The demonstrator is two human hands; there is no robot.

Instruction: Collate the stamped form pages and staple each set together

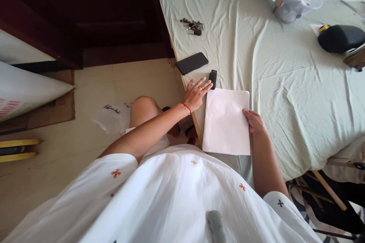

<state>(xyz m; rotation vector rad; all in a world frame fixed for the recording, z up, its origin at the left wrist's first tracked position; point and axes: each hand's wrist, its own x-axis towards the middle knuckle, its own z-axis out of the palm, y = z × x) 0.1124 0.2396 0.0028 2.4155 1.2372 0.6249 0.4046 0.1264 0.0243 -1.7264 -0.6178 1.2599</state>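
Your right hand (254,120) rests with curled fingers on the right edge of the white paper (226,121), which lies flat on the sheet-covered table (285,83) near its front edge. Your left hand (195,94) lies flat at the paper's upper left corner, fingers spread and holding nothing, fingertips touching a small black device (213,78). Beyond lie a black phone (192,63) and keys (192,26).

Soft even daylight, faint shadows, sharp focus, wide-angle bending at edges
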